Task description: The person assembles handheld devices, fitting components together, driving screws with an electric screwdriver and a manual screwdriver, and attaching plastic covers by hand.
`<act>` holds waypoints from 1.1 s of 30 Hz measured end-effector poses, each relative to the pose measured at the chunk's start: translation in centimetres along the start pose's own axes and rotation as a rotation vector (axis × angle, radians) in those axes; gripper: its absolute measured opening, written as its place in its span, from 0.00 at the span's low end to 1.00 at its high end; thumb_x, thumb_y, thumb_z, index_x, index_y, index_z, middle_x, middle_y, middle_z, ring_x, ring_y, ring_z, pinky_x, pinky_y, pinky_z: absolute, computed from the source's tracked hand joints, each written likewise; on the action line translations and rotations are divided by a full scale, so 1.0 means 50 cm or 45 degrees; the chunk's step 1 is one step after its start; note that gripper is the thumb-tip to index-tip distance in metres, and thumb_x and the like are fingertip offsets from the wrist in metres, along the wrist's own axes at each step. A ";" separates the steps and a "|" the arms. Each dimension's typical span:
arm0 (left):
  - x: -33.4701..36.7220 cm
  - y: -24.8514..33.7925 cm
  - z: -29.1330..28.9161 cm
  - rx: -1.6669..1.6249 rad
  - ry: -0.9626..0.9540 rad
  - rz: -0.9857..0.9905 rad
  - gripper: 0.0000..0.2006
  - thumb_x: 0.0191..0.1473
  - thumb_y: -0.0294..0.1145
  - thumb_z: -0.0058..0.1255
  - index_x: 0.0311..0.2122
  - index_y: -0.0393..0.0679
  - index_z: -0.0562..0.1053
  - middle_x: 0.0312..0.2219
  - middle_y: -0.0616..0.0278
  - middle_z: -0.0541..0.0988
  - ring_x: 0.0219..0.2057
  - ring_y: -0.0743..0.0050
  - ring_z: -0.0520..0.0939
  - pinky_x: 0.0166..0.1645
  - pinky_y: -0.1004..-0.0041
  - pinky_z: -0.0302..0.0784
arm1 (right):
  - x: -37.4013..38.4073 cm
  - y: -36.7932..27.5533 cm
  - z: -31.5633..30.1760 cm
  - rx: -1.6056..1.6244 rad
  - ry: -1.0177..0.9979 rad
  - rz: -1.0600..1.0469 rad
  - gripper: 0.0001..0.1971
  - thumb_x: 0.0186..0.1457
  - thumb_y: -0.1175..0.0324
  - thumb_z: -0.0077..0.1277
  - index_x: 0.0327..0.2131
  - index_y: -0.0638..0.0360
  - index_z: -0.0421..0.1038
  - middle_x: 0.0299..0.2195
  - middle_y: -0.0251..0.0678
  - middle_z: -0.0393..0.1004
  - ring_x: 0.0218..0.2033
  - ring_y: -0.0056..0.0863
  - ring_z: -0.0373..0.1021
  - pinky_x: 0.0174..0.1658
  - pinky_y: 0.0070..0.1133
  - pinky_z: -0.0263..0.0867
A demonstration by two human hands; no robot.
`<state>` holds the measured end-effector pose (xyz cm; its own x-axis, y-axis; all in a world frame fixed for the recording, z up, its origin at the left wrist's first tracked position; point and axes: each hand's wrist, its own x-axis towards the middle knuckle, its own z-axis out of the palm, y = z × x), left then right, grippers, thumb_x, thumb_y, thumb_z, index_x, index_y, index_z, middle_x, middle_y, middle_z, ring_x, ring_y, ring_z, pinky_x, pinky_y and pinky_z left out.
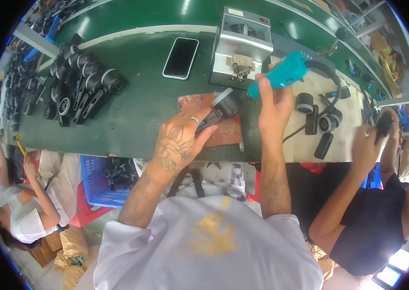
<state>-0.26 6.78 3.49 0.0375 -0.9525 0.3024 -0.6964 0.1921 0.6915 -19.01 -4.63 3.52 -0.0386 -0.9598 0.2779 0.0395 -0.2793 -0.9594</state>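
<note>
Holding 1 black gadget (222,109) by its slim handle, the left hand (179,135) has the round end just ahead. It seems light, hard and slick; the handle looks best to grip. The right hand (276,108) grasps a likely heavier teal tool (284,71).

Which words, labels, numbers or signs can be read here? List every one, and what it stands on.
None reads clearly enough to quote.
Silver screw feeder, front: red marking, too small and blurred.
Same machine, upper right: small red display, too small.
Same machine, top: pale label, illegible.
Teal electric screwdriver: no legible marking.
White shirt: yellow print, no legible words.
</note>
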 end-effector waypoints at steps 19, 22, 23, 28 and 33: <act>0.059 -0.032 0.076 0.043 -0.072 0.394 0.16 0.53 0.41 0.62 0.45 0.48 0.77 0.40 0.59 0.79 0.44 0.55 0.80 0.51 0.54 0.74 | -0.055 -0.099 0.026 0.250 -0.150 -0.174 0.41 0.58 0.33 0.51 0.48 0.72 0.65 0.22 0.35 0.67 0.24 0.27 0.66 0.32 0.27 0.65; 0.059 -0.034 0.080 -0.014 -0.098 0.319 0.14 0.53 0.42 0.62 0.40 0.48 0.75 0.38 0.58 0.78 0.44 0.53 0.80 0.51 0.54 0.74 | -0.048 -0.077 0.036 0.234 -0.175 -0.180 0.40 0.59 0.34 0.51 0.47 0.72 0.65 0.22 0.35 0.67 0.24 0.27 0.66 0.32 0.27 0.66; 0.060 -0.034 0.080 -0.020 -0.126 0.339 0.13 0.53 0.42 0.63 0.38 0.48 0.74 0.38 0.58 0.78 0.43 0.53 0.80 0.50 0.54 0.74 | -0.047 -0.075 0.037 0.247 -0.179 -0.173 0.40 0.59 0.35 0.51 0.47 0.73 0.66 0.22 0.35 0.67 0.25 0.26 0.66 0.32 0.27 0.65; 0.056 -0.041 0.081 -0.046 -0.127 0.346 0.13 0.52 0.41 0.63 0.36 0.46 0.73 0.35 0.57 0.77 0.41 0.53 0.80 0.49 0.54 0.74 | -0.045 -0.063 0.043 0.277 -0.184 -0.174 0.39 0.60 0.35 0.50 0.47 0.73 0.66 0.22 0.35 0.67 0.25 0.26 0.65 0.32 0.27 0.65; 0.059 -0.047 0.087 -0.097 -0.125 0.353 0.13 0.52 0.40 0.64 0.35 0.46 0.73 0.34 0.58 0.77 0.39 0.54 0.80 0.48 0.56 0.75 | -0.041 -0.063 0.046 0.309 -0.176 -0.176 0.39 0.60 0.34 0.49 0.46 0.71 0.65 0.22 0.35 0.67 0.24 0.26 0.65 0.31 0.27 0.65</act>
<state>-1.64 2.49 -0.08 -0.2186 -0.8787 0.4245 -0.6143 0.4619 0.6397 -16.74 -1.82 6.10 0.0751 -0.9022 0.4248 0.2810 -0.3896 -0.8771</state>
